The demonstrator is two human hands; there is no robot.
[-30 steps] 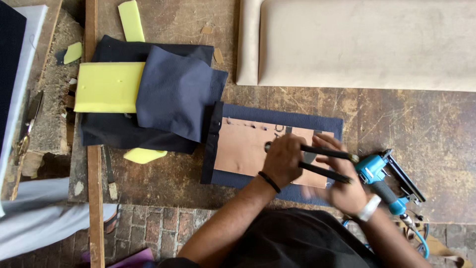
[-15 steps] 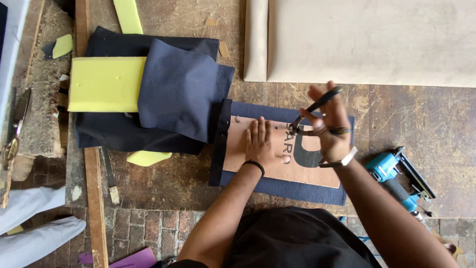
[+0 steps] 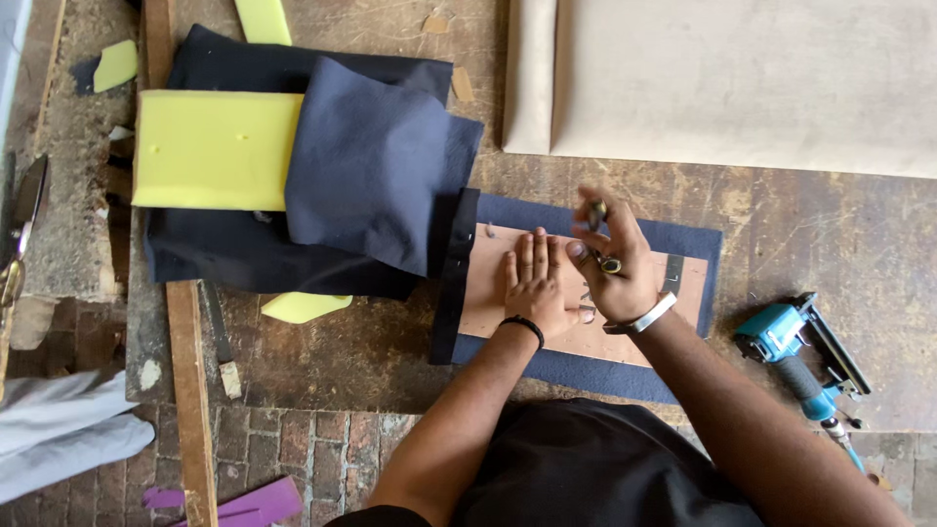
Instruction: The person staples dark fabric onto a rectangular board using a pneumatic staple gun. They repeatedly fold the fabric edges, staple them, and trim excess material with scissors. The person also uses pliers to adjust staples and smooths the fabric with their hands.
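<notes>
Brown, thin rectangular board (image 3: 576, 293) lying flat on a dark blue fabric piece (image 3: 683, 244) whose edges stick out around it, on the worn wooden workbench (image 3: 390, 361). Pressed flat on that board, near its middle: left hand (image 3: 535, 281), fingers together and pointing away from the body, a black band at the wrist. Just right of it, raised over the board: right hand (image 3: 617, 263), fingers curled around the dark metal scissors (image 3: 597, 234), blurred, so cannot tell whether the blades are apart. Silver bracelet on that wrist.

Left of the board, touching its edge: a heap of dark navy cloth (image 3: 371, 176) with a yellow foam rectangle (image 3: 215, 148) lying on it. Well right of the board, apart from both hands: a blue pneumatic staple gun (image 3: 800, 351) on the bench. Beyond the board, at the far side: a large beige upholstered panel (image 3: 742, 78). Far left of the board, below the bench edge: a brick floor (image 3: 293, 439).
</notes>
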